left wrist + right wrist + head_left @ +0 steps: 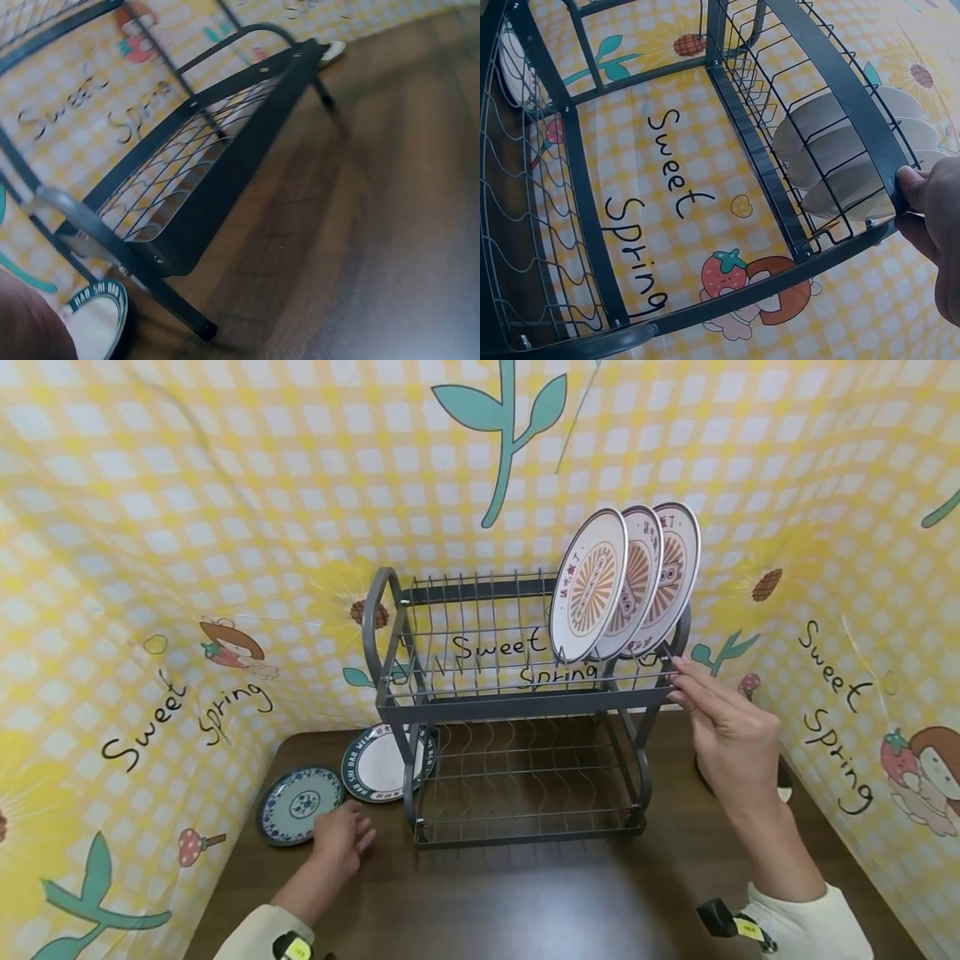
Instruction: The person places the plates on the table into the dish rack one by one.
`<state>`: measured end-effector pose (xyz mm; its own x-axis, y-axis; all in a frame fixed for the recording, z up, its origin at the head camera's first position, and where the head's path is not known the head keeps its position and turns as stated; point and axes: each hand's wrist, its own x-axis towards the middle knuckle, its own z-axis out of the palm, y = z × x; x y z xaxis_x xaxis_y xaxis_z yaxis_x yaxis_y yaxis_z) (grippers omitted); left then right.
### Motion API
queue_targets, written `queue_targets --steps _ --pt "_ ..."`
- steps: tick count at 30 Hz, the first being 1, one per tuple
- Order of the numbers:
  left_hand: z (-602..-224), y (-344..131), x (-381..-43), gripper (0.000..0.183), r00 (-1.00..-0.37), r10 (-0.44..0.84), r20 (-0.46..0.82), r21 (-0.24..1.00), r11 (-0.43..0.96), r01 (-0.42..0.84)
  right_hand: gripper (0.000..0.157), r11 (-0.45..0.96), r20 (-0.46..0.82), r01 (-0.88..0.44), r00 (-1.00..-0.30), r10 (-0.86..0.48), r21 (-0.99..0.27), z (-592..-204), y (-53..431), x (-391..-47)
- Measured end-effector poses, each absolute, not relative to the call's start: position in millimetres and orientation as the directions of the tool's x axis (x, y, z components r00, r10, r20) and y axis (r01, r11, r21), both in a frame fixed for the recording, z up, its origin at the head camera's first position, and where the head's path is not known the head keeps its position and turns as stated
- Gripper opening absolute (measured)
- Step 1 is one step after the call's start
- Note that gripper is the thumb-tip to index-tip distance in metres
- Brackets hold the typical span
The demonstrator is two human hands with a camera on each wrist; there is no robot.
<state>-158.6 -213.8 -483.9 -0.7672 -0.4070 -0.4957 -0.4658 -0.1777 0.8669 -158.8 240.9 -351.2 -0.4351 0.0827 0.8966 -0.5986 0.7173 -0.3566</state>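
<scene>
- Yellow-and-white checked cloth (262, 485) is hanging around three sides, showing sunflowers, green leaves, strawberry figures and the words "Sweet Spring".
- Below it, a dark brown wooden table (525, 902) is catching a soft sheen near its front.
- On the table, a dark grey two-tier dish rack (525, 704) is standing upright near the middle, its wavy lower wires lying just above the wood.
- Three white plates (588, 585) are standing on edge and leaning at the right end of the upper tier, overlapping one another; their orange ray patterns and reddish lettering are facing left and toward the viewer.
- The right hand (735, 743) is gripping the upper tier's front right corner, the thumb pressing on top and the fingers curling underneath.
- The left hand (341, 839) is holding nothing; its fingers are hanging loosely bent near the lower right edge of a blue-patterned plate (300, 806). Whether it is touching that plate, I cannot tell.
- A white plate with a dark green lettered rim (382, 764) is lying just behind the blue one, partly hidden by the rack's left legs.
- Pale sleeves (810, 927) are covering both forearms.
</scene>
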Motion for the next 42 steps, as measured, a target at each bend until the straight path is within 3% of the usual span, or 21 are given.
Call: queue_targets --steps 3,7,17,34,42 --pt "-490.3 -215.3 -166.5 0.062 -0.74 -0.318 -0.592 0.806 -0.25 -0.537 0.026 0.708 0.898 -0.607 -0.431 0.09 -0.362 -352.5 240.1 -159.7" --pt "-496.7 -215.2 -176.8 0.069 -0.728 -0.294 -0.62 0.783 -0.303 -0.544 0.025 0.697 0.896 -0.612 -0.434 0.098 -0.373 -353.5 239.2 -160.6" --pt "-519.8 -216.1 -206.5 0.06 -0.718 -0.383 -0.581 0.813 -0.304 -0.496 0.026 0.692 0.896 -0.612 -0.429 0.116 -0.382 -357.9 241.7 -162.4" --pt "-529.8 -208.0 -226.4 0.067 -0.637 -0.449 -0.626 0.777 -0.428 -0.462 0.025 0.686 0.89 -0.615 -0.442 0.109 -0.389 -356.4 241.9 -163.2" --pt "-531.7 -209.6 -229.2 0.057 -0.66 -0.493 -0.567 0.824 -0.342 -0.453 0.024 0.691 0.888 -0.609 -0.446 0.11 -0.391 -356.6 242.5 -161.9"
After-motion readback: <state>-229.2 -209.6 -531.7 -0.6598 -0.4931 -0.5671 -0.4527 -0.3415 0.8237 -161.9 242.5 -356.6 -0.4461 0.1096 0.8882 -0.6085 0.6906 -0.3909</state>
